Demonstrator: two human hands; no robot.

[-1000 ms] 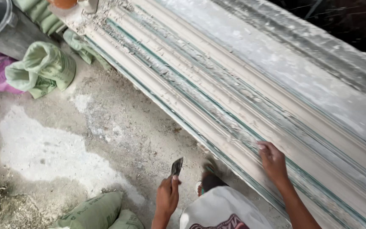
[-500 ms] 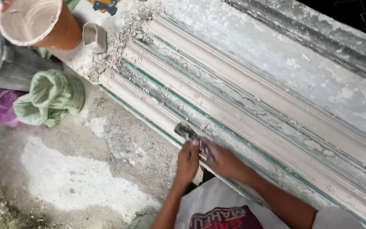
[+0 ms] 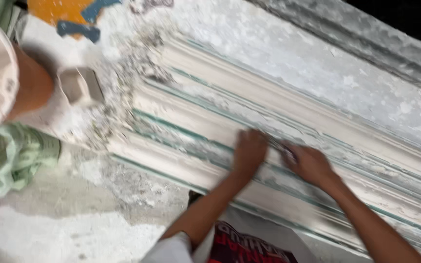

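A long white plaster moulding (image 3: 196, 117) with ridges and greenish lines runs from the upper left to the lower right on a dusty bench. My left hand (image 3: 249, 152) rests on one of its middle ridges with bent fingers; motion blur hides whether it holds anything. My right hand (image 3: 310, 164) lies close beside it on the same ridge. A small dark scraper (image 3: 287, 153) shows at its fingertips, pressed to the plaster.
An orange bucket (image 3: 23, 90) with a pale inside stands at the left. Beside it is a small plaster-coated cup (image 3: 81, 85), with crumbled plaster (image 3: 123, 102) at the moulding's end. A green sack (image 3: 10, 156) lies on the dusty concrete floor (image 3: 98, 214).
My view has swung closer and leftward along the moulding. The scraper went from my left hand, off the moulding, up onto the ridge, and both hands now meet there.
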